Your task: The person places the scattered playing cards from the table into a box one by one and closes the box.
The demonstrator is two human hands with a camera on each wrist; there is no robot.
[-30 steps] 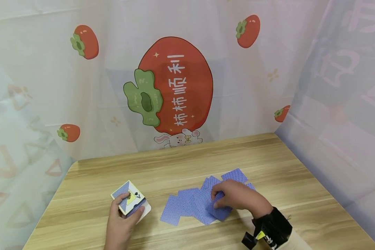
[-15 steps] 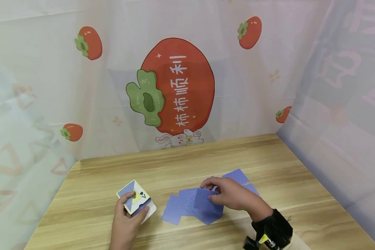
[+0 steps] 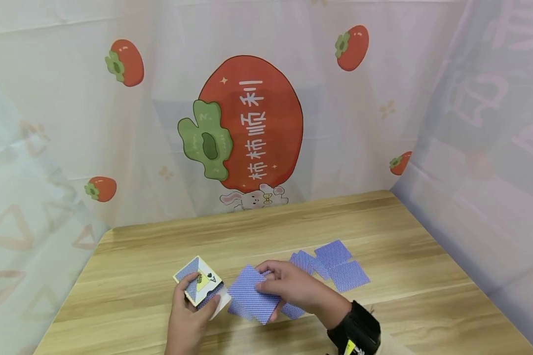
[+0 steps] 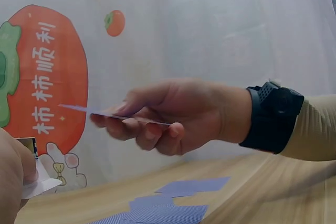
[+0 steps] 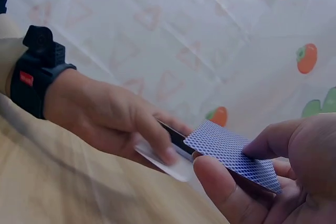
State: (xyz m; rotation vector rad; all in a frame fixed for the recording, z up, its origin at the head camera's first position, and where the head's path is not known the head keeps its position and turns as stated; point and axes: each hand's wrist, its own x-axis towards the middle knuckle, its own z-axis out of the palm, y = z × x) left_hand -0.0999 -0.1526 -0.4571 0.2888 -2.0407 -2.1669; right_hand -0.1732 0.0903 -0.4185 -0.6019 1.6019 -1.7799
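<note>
My left hand (image 3: 186, 315) grips a playing-card box (image 3: 195, 283) with an ace of spades on its face. The box is tilted, and its white flap (image 5: 176, 166) sticks out under the left thumb. Between the thumb and fingers of my right hand (image 3: 299, 291) is a blue-backed playing card (image 3: 250, 296), raised off the table just right of the box's flap end. In the left wrist view that card (image 4: 79, 108) appears nearly edge-on. Whether it is one card or a few stuck together, I cannot tell. What lies inside the box is hidden.
Several blue-backed cards (image 3: 348, 276) lie overlapping, backs up, on the wooden table (image 3: 195, 236); the right hand and held card cover some of them. A white cloth with persimmon prints (image 3: 253, 123) hangs behind the table, and cloth also hangs at both sides.
My right hand has lifted a card from the spread and carried it left to beside the box. The left hand with the box has shifted slightly right.
</note>
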